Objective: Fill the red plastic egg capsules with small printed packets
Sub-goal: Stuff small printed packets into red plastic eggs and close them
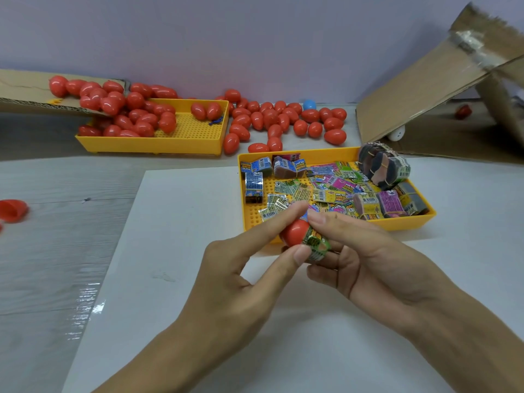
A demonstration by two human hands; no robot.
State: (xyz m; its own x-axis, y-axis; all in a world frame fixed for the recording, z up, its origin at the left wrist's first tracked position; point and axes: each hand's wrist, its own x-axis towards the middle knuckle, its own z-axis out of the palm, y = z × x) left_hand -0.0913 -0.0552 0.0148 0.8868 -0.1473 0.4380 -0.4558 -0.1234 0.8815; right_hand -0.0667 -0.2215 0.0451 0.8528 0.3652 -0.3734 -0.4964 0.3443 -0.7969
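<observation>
both hands met over the white sheet [198,279] that covered the near part of the desk [51,251], just in front of the near edge of the nearer yellow perforated plastic tray [397,224]. the left hand [241,268] gripped a red plastic egg capsule half [293,236], thumb beneath it and forefinger stretched over its top. the right hand [377,259] pinched a small green printed packet [317,245], rolled and pressed against the open mouth of the capsule half; how far it sat inside could not be told.

the nearer tray held many loose printed packets [337,182] in green, pink, yellow and blue, with banded bundles along its left and right sides. a large banded bundle of packets [382,165] rested on the tray's far right corner.

a second yellow perforated tray [147,143] stood towards the far left of the desk, with red closed egg capsules [136,120] heaped in its left part and two more by its far right corner. a flat cardboard sheet [34,92] overlapped its far left corner and carried further capsules. more red egg capsules [283,120] lay loose on the desk between the two trays, near the far edge, with one blue egg capsule [309,104] among them. an open red capsule half [12,210] lay at the left edge of the desk. a brown cardboard box flap [425,95] leaned at the far right corner.
</observation>
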